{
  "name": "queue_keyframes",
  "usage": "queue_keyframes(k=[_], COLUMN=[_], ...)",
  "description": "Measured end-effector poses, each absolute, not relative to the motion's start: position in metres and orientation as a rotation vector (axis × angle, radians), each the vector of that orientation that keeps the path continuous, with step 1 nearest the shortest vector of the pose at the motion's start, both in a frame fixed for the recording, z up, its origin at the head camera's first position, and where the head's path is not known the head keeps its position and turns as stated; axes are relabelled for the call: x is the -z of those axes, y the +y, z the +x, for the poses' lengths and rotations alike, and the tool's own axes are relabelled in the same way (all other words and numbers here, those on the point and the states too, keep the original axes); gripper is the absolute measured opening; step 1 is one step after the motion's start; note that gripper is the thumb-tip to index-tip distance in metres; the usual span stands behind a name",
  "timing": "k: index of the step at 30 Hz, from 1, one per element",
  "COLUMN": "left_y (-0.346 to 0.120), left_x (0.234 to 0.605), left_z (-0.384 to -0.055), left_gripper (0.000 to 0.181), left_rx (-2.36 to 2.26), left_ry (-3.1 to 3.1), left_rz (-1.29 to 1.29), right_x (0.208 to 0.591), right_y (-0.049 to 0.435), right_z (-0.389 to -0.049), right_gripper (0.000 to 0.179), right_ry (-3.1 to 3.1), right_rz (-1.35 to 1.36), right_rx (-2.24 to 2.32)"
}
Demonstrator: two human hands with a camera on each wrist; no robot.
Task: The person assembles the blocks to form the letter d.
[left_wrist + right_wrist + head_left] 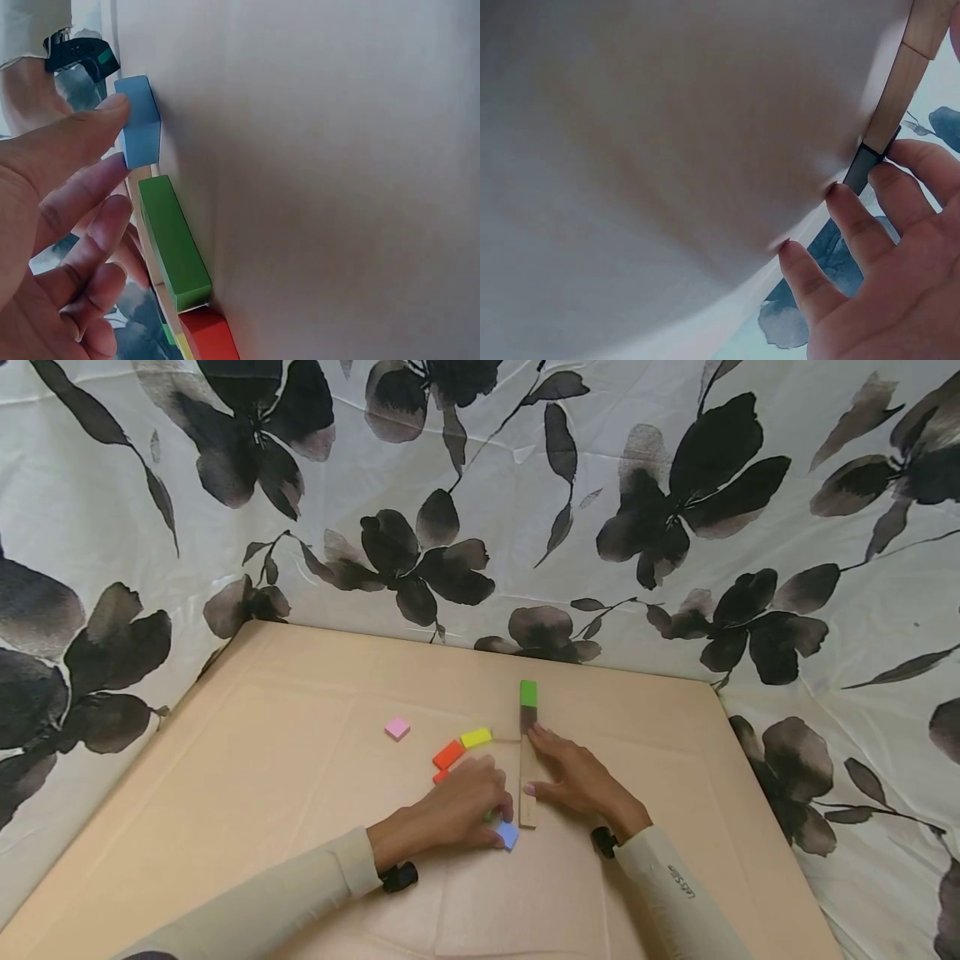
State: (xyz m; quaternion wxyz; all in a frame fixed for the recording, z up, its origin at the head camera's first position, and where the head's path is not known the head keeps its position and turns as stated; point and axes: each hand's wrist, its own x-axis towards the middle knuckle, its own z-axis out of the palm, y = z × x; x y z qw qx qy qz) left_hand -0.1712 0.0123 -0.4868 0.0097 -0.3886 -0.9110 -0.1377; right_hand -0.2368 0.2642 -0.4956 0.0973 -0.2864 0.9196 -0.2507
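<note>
In the head view my left hand [467,806] pinches a blue block [507,836] between thumb and index finger. The left wrist view shows this blue block [141,124] close to one end of a green block [176,244], with a red block [210,334] past it. My right hand [585,777] lies along the right side of a straight row of plain wooden blocks [528,768], its fingers extended and touching it. At the row's far end come a dark block [528,718] and a bright green block [528,693].
Left of the row, a yellow block [476,737] and an orange-red block [448,754] lie end to end at an angle. A pink block [397,728] sits apart, farther left. Floral cloth [540,552] hangs behind the tan tabletop [315,710].
</note>
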Motion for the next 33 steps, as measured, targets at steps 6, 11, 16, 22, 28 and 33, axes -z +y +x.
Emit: queue_keyframes(k=[6,11,16,22,28,33], left_y=[0.0135,0.0124,0.0117,0.0114,0.0117,0.0123], left_x=[0.4865,0.4869,0.4886,0.4902,0.4891,0.4905], left_z=[-0.1749,-0.1756,-0.1755,-0.1765,-0.1775,-0.1792], left_gripper=[0.031,0.031,0.032,0.032,0.034,0.035], left_rx=[0.458,0.476,0.482,0.484,0.500,0.513], left_ry=[-2.864,-2.855,-2.861,-2.879,-2.897,-2.897], left_rz=[-1.155,-1.143,-1.142,-1.139,-1.101,-1.077], right_x=[0.4943,0.4939,0.4945,0.4942,0.4936,0.4941], right_y=[0.2631,0.2625,0.2624,0.2626,0.2625,0.2623], right_z=[-0.2374,-0.2379,-0.2381,-0.2378,-0.2376,-0.2376], right_gripper=[0.093,0.094,0.094,0.093,0.094,0.093], right_ry=[2.715,2.705,2.707,2.705,2.706,2.709], right_rz=[-0.834,-0.832,-0.834,-0.828,-0.825,-0.827], right_rx=[0.735,0.738,0.736,0.736,0.736,0.735])
